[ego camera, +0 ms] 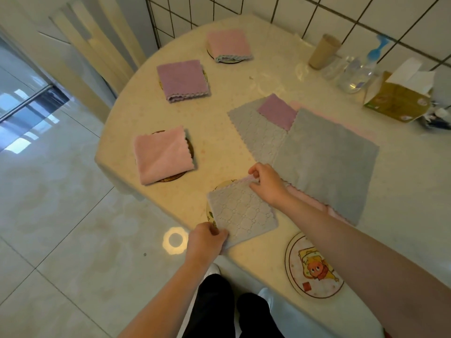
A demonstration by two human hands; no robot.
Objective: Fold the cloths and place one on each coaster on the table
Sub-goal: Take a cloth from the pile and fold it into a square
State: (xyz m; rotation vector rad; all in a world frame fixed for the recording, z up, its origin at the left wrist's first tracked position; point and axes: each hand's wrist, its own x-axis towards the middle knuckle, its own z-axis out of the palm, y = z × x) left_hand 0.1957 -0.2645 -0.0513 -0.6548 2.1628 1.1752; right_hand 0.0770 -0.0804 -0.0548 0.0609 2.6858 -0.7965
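A folded grey cloth (242, 212) lies over a coaster (209, 213) near the table's front edge. My left hand (206, 239) pinches its near corner and my right hand (267, 184) pinches its far corner. Three folded cloths sit on coasters: a pink one (162, 154), a purple one (183, 80) and a far pink one (229, 45). A bare cartoon-printed coaster (313, 265) lies at the front right. Unfolded cloths form a pile on the right: a grey one (324, 162) on top, a purple one (278, 112) and a pink one (314, 203) showing beneath.
The round cream table (219, 118) stands against a tiled wall. At the back right are a brown cup (323, 51), clear bottles (353, 71) and a tissue box (400, 96). A chair back (97, 45) stands at the left. Glossy tiled floor lies below.
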